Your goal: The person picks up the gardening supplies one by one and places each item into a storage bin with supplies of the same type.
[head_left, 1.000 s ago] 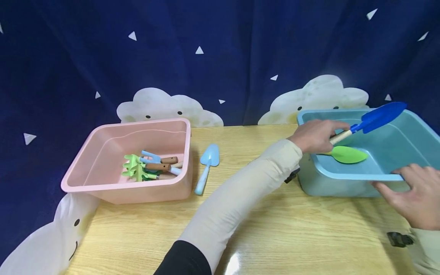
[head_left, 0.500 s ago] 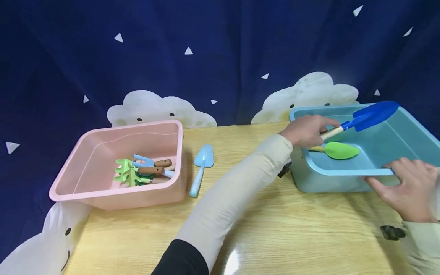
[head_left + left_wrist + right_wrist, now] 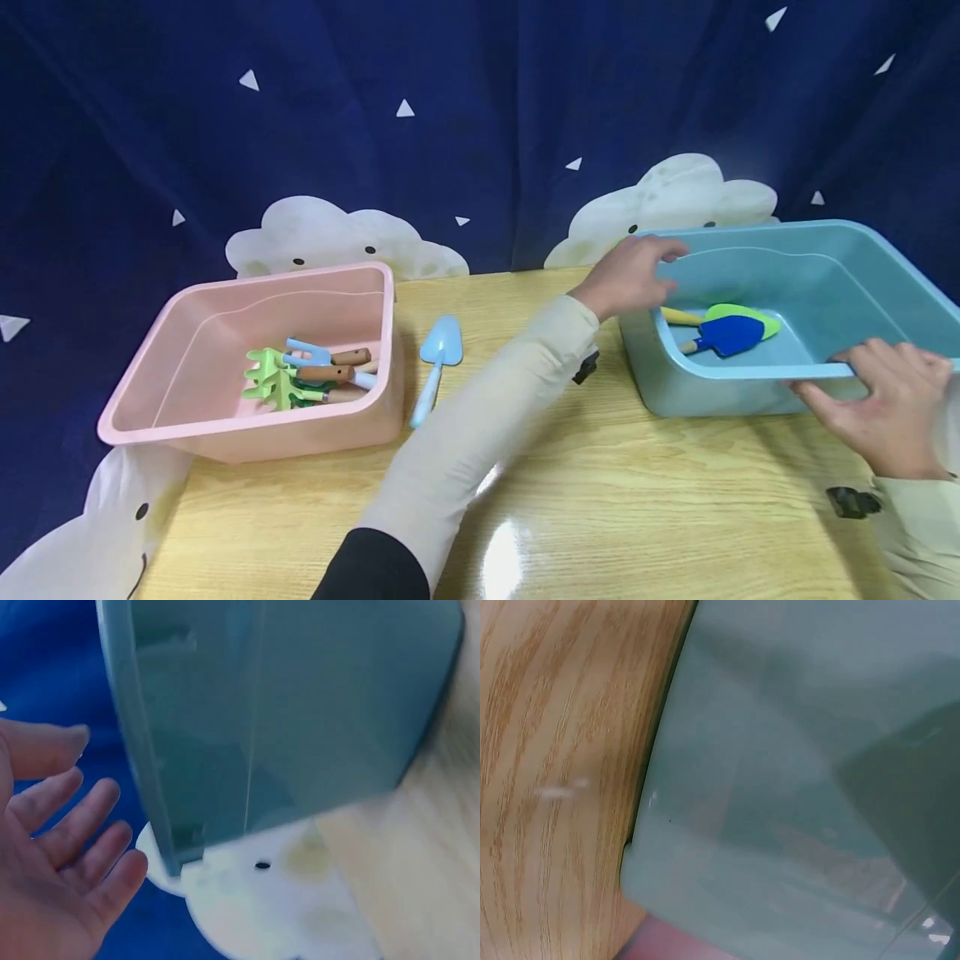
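In the head view my left hand (image 3: 630,275), its fingers parted and holding nothing, is over the left end of the teal plastic bin (image 3: 720,396). The left wrist view shows the same hand (image 3: 67,855) beside the bin's outer wall (image 3: 300,712). A toy trowel with a dark blue blade (image 3: 727,335) lies in the bin, partly over a lime green trowel (image 3: 767,322). My right hand (image 3: 888,400) grips the bin's front rim, thumb outside and fingers over the edge. In the right wrist view only the bin wall (image 3: 780,787) shows, not the hand.
A pink bin (image 3: 180,433) on the left holds several toy garden tools, among them a light green rake (image 3: 273,379) and a light blue fork (image 3: 309,353). Between the bins a light blue trowel (image 3: 441,342) lies on the wooden table (image 3: 637,500). A dark blue curtain (image 3: 450,67) hangs behind.
My left hand has let go of the blue trowel, which now lies in the teal bin, and has drawn back left. The right hand keeps its hold on the rim. The head view has shifted slightly.
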{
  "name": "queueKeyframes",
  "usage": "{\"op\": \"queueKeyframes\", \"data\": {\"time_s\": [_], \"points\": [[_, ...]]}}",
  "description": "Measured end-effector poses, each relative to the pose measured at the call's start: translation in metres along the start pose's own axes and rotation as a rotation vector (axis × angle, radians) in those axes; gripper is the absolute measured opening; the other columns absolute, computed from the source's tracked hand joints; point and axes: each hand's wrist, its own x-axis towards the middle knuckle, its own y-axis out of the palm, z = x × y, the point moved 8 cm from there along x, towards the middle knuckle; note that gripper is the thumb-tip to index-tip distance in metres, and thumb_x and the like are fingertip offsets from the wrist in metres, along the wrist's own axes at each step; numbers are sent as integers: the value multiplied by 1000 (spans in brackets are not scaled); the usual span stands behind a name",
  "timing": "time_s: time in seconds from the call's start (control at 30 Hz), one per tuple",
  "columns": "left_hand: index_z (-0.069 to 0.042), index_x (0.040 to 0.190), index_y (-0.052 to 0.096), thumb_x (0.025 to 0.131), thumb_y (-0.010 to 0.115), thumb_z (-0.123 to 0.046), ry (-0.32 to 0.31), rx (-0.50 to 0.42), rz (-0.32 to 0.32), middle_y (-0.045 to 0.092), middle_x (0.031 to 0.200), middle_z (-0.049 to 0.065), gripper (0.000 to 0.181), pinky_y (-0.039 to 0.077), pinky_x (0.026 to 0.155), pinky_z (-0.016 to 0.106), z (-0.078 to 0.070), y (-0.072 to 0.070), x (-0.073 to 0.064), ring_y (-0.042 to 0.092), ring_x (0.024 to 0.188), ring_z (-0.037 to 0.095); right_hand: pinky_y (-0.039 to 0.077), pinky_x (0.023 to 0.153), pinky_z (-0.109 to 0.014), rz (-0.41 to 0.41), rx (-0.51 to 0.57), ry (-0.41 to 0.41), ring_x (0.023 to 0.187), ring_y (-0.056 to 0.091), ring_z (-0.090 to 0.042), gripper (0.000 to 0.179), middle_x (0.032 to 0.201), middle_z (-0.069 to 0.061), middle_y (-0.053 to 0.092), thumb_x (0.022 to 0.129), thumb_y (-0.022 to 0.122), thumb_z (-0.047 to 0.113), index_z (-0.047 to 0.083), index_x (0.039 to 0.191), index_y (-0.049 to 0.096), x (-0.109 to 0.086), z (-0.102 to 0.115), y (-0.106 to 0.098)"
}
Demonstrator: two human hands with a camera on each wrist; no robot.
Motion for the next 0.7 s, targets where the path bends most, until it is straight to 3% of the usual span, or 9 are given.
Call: {"op": "queueKeyframes", "data": {"time_s": [0.17,0.3,0.5,0.57,0.7], "points": [[-16,141,54,98,54,-20,-31,40,-118,61,139,-2,43,40,108,20,24,-25,-23,55,129,12,23,69,-57,1,-16,-2,60,43,-44,89,61,-22,55,78,49,83,-4,68,60,2,-1,1],[-13,138,56,97,53,-19,-50,44,-174,62,137,1,41,41,109,24,35,-35,-43,57,128,15,26,69,-55,48,-56,20,62,46,-45,91,64,-24,57,78,45,85,-5,71,61,2,-5,1],[-12,135,58,95,52,-19,-86,274,-224,64,130,4,41,51,98,33,42,-28,-74,61,119,23,25,59,-45,120,-90,15,58,51,-45,94,63,-23,58,80,38,85,-5,71,63,3,-7,0],[-13,136,56,95,52,-22,-139,342,-212,64,128,4,43,54,92,36,49,-22,-86,62,116,25,25,58,-43,113,-79,22,57,51,-46,94,62,-23,58,79,39,85,-5,70,62,3,-6,1],[-12,135,56,95,54,-27,-280,394,-157,64,122,7,43,55,83,41,72,-7,-115,62,108,27,25,62,-45,92,-62,30,60,50,-45,93,64,-24,58,79,43,84,-6,71,62,2,-3,3]]}}
